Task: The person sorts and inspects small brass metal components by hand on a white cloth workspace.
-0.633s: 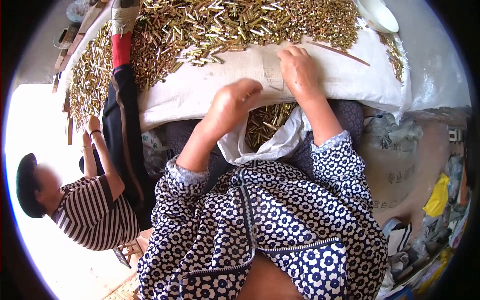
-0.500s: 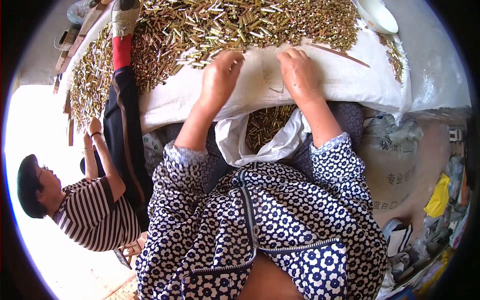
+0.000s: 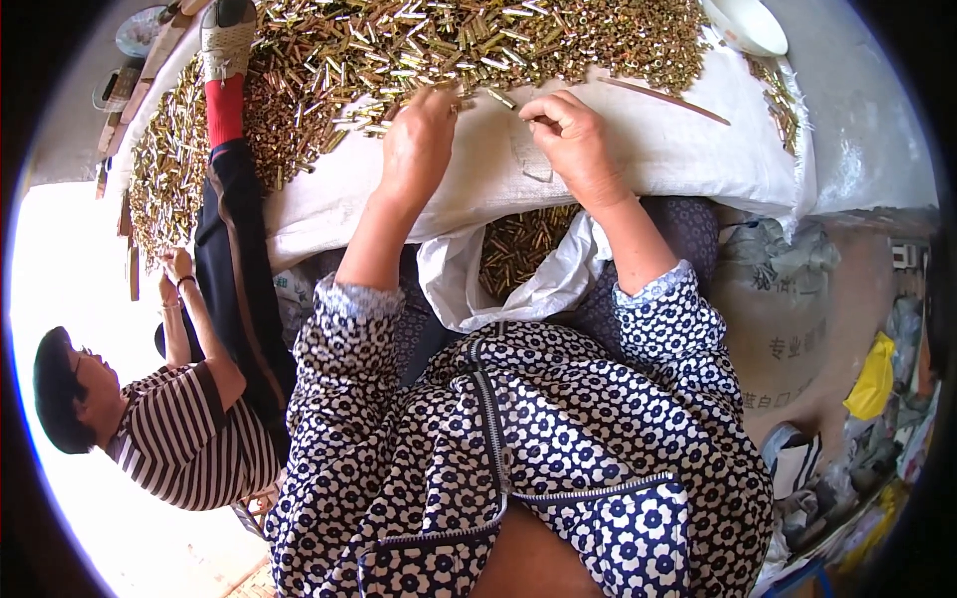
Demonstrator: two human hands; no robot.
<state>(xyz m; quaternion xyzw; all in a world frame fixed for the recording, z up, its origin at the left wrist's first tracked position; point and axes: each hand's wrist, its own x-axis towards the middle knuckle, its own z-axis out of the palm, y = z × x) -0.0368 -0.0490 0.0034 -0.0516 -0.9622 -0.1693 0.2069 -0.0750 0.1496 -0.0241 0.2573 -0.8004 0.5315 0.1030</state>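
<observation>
My left hand [image 3: 417,145] is at the near edge of a heap of small brass-coloured metal tubes [image 3: 399,50], its fingers curled down among the pieces. What they grip is hidden. My right hand [image 3: 573,145] is above the white woven cloth [image 3: 688,149], thumb and forefinger pinched together. Anything between those fingertips is too small to make out. A single metal tube [image 3: 501,98] lies between the two hands. On my lap, a white bag [image 3: 449,279] is spread open with many similar tubes [image 3: 523,249] inside.
A thin brown stick [image 3: 663,100] lies on the cloth to the right, below a white bowl [image 3: 748,25]. At the left, another person [image 3: 194,429] in a striped shirt works at the heap, one leg [image 3: 234,219] stretched along it. Plastic bags [image 3: 872,379] are piled at right.
My left hand has moved left and forward to the heap. My right hand has shifted left and turned, its fingers now pinched. The lone tube between the hands has come into view.
</observation>
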